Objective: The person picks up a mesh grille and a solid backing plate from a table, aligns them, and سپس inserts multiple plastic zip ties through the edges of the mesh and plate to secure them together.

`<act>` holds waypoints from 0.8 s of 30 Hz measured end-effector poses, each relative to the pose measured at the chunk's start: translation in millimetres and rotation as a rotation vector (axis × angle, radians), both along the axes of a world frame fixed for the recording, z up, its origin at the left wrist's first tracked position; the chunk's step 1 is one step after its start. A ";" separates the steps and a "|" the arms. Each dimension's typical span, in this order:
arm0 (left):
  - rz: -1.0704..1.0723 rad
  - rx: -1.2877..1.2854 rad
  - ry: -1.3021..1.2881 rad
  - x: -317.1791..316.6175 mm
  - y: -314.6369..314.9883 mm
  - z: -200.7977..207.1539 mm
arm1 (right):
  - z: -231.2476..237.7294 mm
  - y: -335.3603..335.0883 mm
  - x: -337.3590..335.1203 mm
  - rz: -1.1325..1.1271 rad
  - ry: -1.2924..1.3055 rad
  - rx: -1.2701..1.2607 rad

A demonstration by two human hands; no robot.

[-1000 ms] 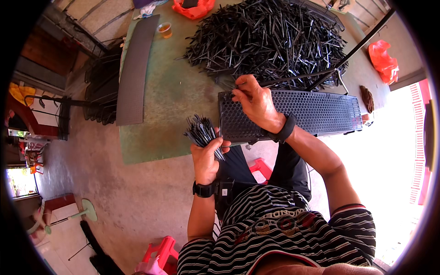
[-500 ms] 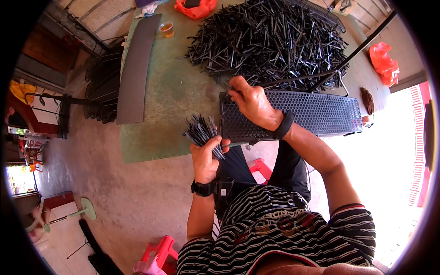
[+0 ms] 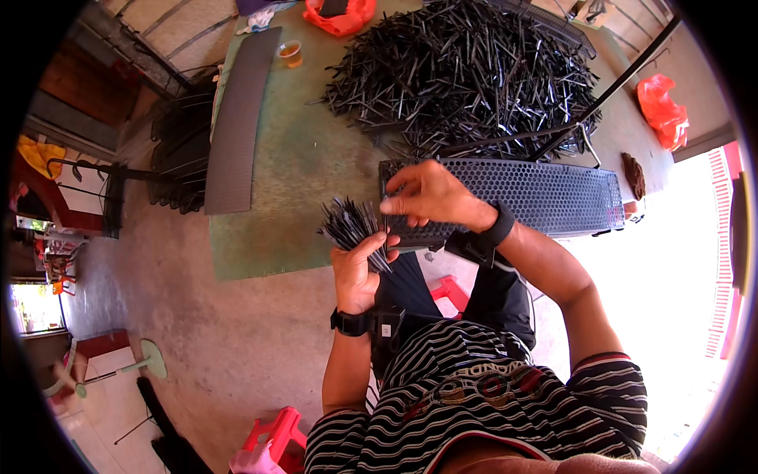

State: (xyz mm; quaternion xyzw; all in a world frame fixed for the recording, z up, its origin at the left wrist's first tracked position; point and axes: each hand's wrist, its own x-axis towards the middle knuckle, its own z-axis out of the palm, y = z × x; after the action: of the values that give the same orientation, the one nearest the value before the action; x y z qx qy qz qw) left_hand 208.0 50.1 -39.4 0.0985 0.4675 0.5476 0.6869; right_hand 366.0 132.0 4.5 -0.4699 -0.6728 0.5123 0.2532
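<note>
A fanned bundle of thin black strips is held upright in my left hand, its thumb pressed across the lower part. My right hand is closed in a pinch just right of the bundle's top, and a thin dark strip shows below its fingertips. Under my right hand lies a long black perforated panel along the table's near edge, partly covered by that hand and wrist. Beyond it rises a large heap of loose black strips.
A long dark flat sheet lies on the green table, near a cup of amber liquid. A black bar slants above the heap. Red plastic bags sit at the right and far side. A red stool stands lower left.
My right hand has come down and toward me, from over the panel's far left corner to beside the bundle. My left hand has stayed almost still, holding the bundle.
</note>
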 end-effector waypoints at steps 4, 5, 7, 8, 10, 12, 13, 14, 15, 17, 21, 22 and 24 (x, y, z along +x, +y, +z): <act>-0.014 0.004 0.002 4.7 0.9 1.1 | 1.7 -4.9 -0.5 -0.086 0.142 -0.172; -0.007 0.006 0.003 5.6 0.8 1.4 | 3.3 -2.2 0.7 -0.139 0.164 -0.142; -0.001 0.009 -0.008 3.6 1.2 -1.2 | 8.8 3.5 1.9 -0.208 0.185 0.011; 0.002 0.010 -0.013 1.8 1.1 -3.2 | 8.4 5.5 -0.1 -0.245 0.225 0.115; -0.031 0.038 0.012 -2.3 0.0 -9.2 | 8.5 8.0 -2.7 -0.279 0.231 0.264; -0.035 0.045 -0.001 -4.4 -0.2 -10.1 | 5.1 9.7 -5.4 -0.267 0.164 0.345; -0.022 0.037 -0.027 -5.0 0.4 -8.0 | 2.7 10.5 -6.9 -0.259 0.131 0.385; -0.009 0.029 -0.053 -5.4 0.8 -6.2 | 0.1 11.6 -8.2 -0.252 0.134 0.391; -0.004 0.018 -0.059 -5.3 0.6 -4.6 | -3.1 12.7 -9.5 -0.246 0.138 0.397; 0.004 -0.004 -0.071 -4.2 0.1 -2.5 | -11.3 14.0 -11.7 -0.243 0.142 0.430; -0.007 -0.004 -0.072 -5.6 1.1 -4.0 | -23.7 16.3 -13.4 -0.219 0.084 0.516; -0.007 -0.002 -0.070 -5.9 1.0 -4.5 | -25.0 16.9 -13.4 -0.204 0.056 0.531; -0.004 0.000 -0.068 -5.9 1.0 -4.9 | -27.3 18.8 -9.9 -0.104 -0.122 0.675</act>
State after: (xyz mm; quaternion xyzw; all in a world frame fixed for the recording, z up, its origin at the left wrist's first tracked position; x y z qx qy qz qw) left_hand 202.1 51.1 -44.3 0.0808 0.4438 0.5495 0.7033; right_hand 356.1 150.8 -22.7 -0.4229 -0.7934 0.2184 0.3795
